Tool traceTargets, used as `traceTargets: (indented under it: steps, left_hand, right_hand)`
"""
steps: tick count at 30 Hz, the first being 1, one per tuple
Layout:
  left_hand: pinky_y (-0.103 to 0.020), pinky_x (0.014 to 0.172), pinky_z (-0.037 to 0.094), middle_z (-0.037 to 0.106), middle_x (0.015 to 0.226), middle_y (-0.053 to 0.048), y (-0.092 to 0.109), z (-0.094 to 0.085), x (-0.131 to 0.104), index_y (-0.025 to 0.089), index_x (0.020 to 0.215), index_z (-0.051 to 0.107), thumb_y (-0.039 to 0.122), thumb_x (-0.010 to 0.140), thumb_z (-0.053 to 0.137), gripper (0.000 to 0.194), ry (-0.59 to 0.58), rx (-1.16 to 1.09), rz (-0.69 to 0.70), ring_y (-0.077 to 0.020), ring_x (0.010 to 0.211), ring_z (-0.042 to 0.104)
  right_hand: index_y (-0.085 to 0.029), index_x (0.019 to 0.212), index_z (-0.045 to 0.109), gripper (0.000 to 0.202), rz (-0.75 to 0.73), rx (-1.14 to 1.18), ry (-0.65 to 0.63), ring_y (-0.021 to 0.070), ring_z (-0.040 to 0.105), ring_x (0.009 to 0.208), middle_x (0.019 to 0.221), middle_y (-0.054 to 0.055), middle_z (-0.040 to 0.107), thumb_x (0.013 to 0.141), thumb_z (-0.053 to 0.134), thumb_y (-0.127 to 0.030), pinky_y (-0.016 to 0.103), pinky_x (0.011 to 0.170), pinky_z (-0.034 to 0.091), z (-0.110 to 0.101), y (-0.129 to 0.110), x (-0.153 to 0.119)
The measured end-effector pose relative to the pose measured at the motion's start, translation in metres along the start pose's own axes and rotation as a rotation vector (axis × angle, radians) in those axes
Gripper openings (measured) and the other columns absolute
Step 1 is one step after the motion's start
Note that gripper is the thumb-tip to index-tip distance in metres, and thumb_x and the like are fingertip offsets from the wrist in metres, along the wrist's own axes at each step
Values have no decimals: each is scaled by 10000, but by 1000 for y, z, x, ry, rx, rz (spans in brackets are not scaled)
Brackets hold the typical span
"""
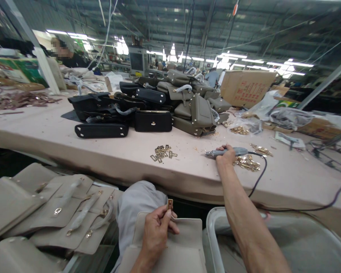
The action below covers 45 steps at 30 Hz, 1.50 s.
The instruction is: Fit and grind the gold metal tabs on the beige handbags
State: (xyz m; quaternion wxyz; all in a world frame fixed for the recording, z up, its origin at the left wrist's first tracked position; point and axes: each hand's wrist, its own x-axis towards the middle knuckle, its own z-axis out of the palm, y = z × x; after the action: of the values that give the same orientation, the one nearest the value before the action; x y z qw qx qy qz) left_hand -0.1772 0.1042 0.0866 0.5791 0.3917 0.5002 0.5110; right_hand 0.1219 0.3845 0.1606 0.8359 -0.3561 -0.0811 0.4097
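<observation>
Between the thumb and fingers of my left hand (pixel 157 229) is a small gold metal plate (pixel 169 204), held upright over a beige bag piece (pixel 186 237) on my lap. My right hand (pixel 226 154) is stretched out over the table, its fingers round a grey electric screwdriver (pixel 240 151) that lies at table height with its tip toward the left. A black cord runs from the tool's right end. Gold metal parts (pixel 248 163) lie just right of this hand. Another small pile of metal frames (pixel 161 152) is on the table farther left.
Black bags (pixel 102 106) and olive bags (pixel 197 113) are heaped on the table (pixel 108 153). Beige bags (pixel 59 212) are stacked at lower left. A white bin (pixel 213 227) stands under my right arm. A cardboard box (pixel 246 87) is behind. A person (pixel 69 55) is at back left.
</observation>
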Motion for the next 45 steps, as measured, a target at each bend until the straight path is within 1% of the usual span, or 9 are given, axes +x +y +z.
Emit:
traceTargets:
  steps: [4, 8, 11, 12, 15, 17, 21, 30, 45]
  left_hand:
    - [-272, 568, 595, 750, 645, -99, -2, -2, 4, 96, 995, 716, 556, 896, 655, 475, -40, -5, -9, -210, 556, 731]
    - [-268, 572, 604, 757, 669, -99, 3, 1, -2, 94, 1002, 709, 473, 913, 611, 402, -19, -14, -23, -210, 578, 747]
    - [-263, 580, 612, 758, 719, -104, 3, 4, -3, 90, 976, 704, 429, 898, 595, 365, -39, -70, -43, -202, 587, 753]
    - [-256, 566, 610, 772, 812, -116, 2, 4, -1, 91, 996, 693, 409, 882, 609, 348, -30, -108, -54, -200, 602, 759]
    - [-244, 541, 604, 763, 951, -138, -4, 4, 1, 94, 1015, 660, 359, 856, 634, 311, -5, -173, -82, -200, 620, 769]
    - [-244, 554, 609, 755, 943, -142, -7, 4, 2, 89, 1009, 656, 336, 862, 630, 288, -15, -185, -84, -201, 627, 771]
    - [-233, 557, 612, 746, 911, -133, -7, 3, 1, 79, 989, 658, 303, 862, 619, 260, -40, -218, -66, -199, 629, 772]
    - [-228, 542, 617, 734, 826, -94, -9, -2, 2, 93, 916, 662, 286, 855, 604, 210, -30, -244, -47, -195, 600, 765]
    - [-246, 558, 621, 724, 686, -66, -9, -4, 2, 107, 874, 688, 221, 817, 572, 173, -32, -238, -63, -212, 600, 768]
  right_hand:
    - [-209, 791, 397, 189, 24, 59, -15, 31, 419, 433, 659, -90, 464, 893, 494, -83, 147, 431, 448, 1, -16, -20]
    - [-191, 774, 453, 177, 76, 57, -76, 26, 422, 455, 690, -62, 486, 919, 470, -92, 156, 447, 472, -11, -33, -63]
    - [-191, 761, 502, 169, 57, 65, -237, 49, 452, 492, 721, -23, 516, 914, 522, -122, 180, 445, 494, -24, -36, -114]
    - [-198, 761, 505, 171, 64, 38, -266, 54, 462, 505, 736, -18, 522, 894, 547, -100, 182, 449, 497, -28, -35, -135]
    - [-200, 752, 526, 162, 79, -89, -317, 55, 471, 526, 777, -14, 514, 883, 590, -131, 189, 472, 526, -39, -28, -203]
    - [-211, 754, 524, 161, 67, -160, -330, 60, 463, 527, 770, -17, 516, 859, 622, -139, 196, 479, 536, -45, -20, -244]
    - [-248, 830, 572, 127, -18, -217, -356, 73, 465, 523, 739, -22, 508, 833, 657, -153, 215, 500, 544, -48, -4, -292]
    - [-202, 801, 547, 196, -177, -300, -428, 79, 470, 473, 672, -46, 541, 805, 739, -244, 247, 492, 483, -44, 12, -309]
    - [-177, 811, 588, 172, -254, -385, -593, 79, 493, 459, 660, -48, 576, 858, 737, -252, 253, 519, 478, -42, 21, -323]
